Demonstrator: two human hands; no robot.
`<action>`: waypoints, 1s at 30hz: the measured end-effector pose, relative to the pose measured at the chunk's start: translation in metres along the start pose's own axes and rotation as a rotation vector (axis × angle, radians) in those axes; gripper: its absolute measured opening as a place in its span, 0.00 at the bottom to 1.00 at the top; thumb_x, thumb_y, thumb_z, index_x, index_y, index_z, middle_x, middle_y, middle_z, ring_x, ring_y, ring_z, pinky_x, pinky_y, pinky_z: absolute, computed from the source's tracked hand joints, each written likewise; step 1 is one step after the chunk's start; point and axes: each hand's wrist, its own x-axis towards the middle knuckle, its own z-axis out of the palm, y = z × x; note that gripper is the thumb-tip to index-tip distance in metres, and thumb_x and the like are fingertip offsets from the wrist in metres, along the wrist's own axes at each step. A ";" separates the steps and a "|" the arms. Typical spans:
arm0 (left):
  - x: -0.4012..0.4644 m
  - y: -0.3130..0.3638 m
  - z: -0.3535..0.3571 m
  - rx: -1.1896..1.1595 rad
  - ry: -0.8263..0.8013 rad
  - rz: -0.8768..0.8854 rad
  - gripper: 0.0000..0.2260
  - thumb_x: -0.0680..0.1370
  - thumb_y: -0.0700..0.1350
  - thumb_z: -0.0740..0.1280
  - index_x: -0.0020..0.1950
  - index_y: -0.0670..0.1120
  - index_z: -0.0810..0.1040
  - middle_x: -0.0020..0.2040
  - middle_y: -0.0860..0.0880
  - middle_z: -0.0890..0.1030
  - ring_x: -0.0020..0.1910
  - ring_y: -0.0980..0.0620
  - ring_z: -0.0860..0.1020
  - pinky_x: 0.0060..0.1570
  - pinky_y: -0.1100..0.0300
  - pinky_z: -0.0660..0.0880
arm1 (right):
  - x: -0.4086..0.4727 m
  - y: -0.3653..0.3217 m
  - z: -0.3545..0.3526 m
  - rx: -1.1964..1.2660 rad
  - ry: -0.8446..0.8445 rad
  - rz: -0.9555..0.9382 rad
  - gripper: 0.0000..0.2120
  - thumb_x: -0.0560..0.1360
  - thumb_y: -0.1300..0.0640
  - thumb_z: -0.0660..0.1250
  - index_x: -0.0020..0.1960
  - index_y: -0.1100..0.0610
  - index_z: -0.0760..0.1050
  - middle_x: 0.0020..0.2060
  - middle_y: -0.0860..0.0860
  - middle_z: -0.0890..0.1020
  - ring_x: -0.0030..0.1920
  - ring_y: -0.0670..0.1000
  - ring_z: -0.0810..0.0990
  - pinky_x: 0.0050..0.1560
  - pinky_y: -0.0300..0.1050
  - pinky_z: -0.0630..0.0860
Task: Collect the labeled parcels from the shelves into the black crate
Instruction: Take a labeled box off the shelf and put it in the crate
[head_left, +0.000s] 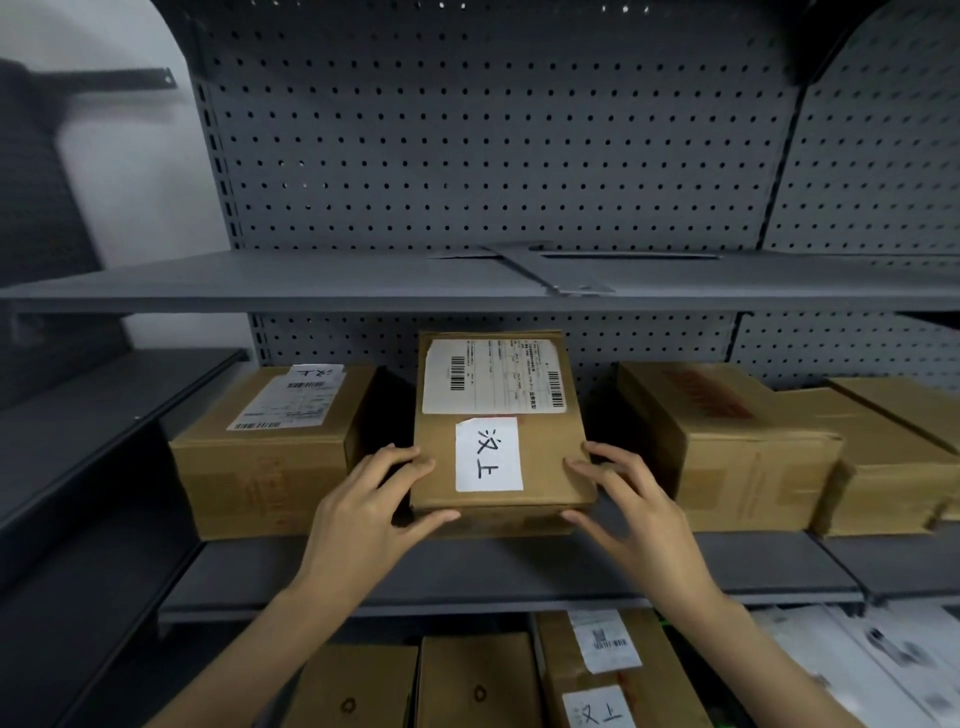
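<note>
On the middle shelf (519, 571), at the far left, a brown carton (270, 447) with a shipping slip on its top sits just beside the piece being handled. Next comes the left hand (374, 512): its fingers (402, 457) curl onto the top edge at the parcel's near left corner and the thumb reaches under the front edge, so it grasps that corner.

The labeled parcel (498, 426) stands between the two hands, near the shelf's front lip. Its long axis runs away from the person toward the pegboard back (493, 156), and its near end seems lifted or tilted up. A white handwritten label (488, 454) faces up just ahead of the fingertips, with the printed waybill (493, 376) beyond it.

The right hand (631, 512) mirrors the left, fingers curled over the near right corner, thumb at the front edge. Both hands are equally close, so a straight pull toward the body looks like what frees it. Farther right, more cartons (727, 447) sit apart from it. The black crate is not in view.
</note>
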 end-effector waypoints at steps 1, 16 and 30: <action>0.002 -0.001 -0.001 0.016 -0.007 -0.001 0.23 0.71 0.63 0.64 0.53 0.45 0.81 0.54 0.50 0.79 0.56 0.48 0.77 0.44 0.55 0.80 | 0.003 0.000 0.000 -0.003 -0.003 0.008 0.24 0.72 0.42 0.64 0.66 0.48 0.69 0.66 0.48 0.69 0.59 0.50 0.76 0.50 0.44 0.79; 0.028 -0.055 -0.008 0.327 -0.245 -0.032 0.18 0.72 0.59 0.68 0.51 0.46 0.80 0.47 0.49 0.81 0.50 0.49 0.77 0.57 0.55 0.70 | 0.061 -0.006 0.042 -0.058 -0.230 0.048 0.28 0.73 0.45 0.69 0.70 0.47 0.65 0.68 0.46 0.67 0.63 0.54 0.72 0.61 0.49 0.72; 0.088 0.078 0.063 -0.046 -0.289 0.179 0.21 0.73 0.62 0.60 0.60 0.52 0.75 0.57 0.53 0.77 0.53 0.52 0.76 0.45 0.58 0.74 | 0.005 0.065 -0.069 -0.405 -0.001 0.197 0.28 0.70 0.38 0.67 0.65 0.49 0.70 0.63 0.51 0.74 0.60 0.53 0.75 0.58 0.49 0.71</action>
